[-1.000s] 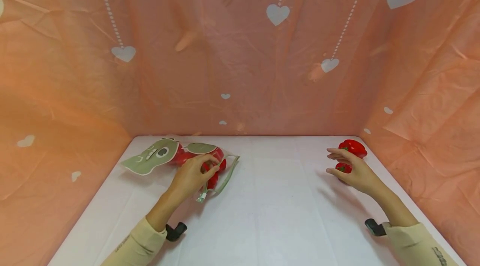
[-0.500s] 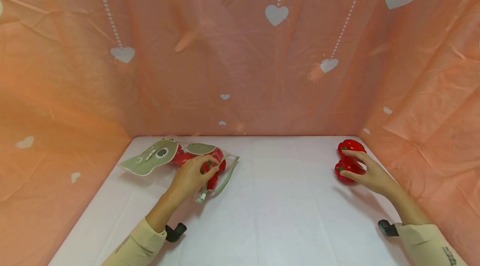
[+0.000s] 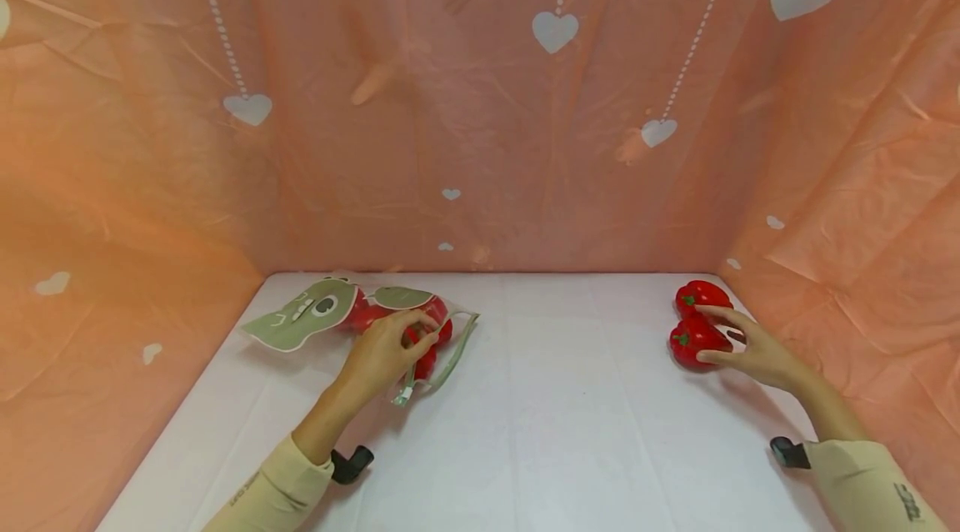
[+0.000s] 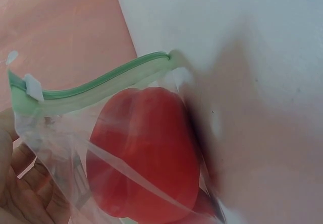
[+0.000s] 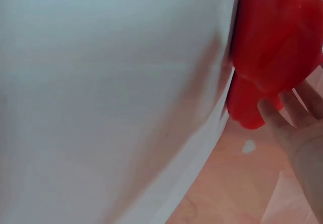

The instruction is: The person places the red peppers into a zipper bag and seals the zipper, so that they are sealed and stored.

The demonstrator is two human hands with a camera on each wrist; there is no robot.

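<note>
A clear zip bag (image 3: 300,315) with a green monster print lies at the left of the table, holding several red bell peppers (image 4: 144,153). My left hand (image 3: 386,346) pinches the bag by its edge near the green zip strip (image 4: 106,80), which has a white slider. Over at the right, my right hand (image 3: 753,353) is beside the nearer red bell pepper (image 3: 693,342), thumb and fingers spread apart around its right side. Contact there is hard to tell. Another red bell pepper (image 3: 703,297) sits just behind that one.
The white table (image 3: 555,415) spreads between the two hands. Orange cloth (image 3: 495,140) with white hearts walls in the back and both sides. Black wrist mounts (image 3: 352,464) stick out from the cuffs.
My right hand has shifted right, uncovering more of the nearer bell pepper, which looks still over the last half second. The left hand and the zip bag have stayed in place.
</note>
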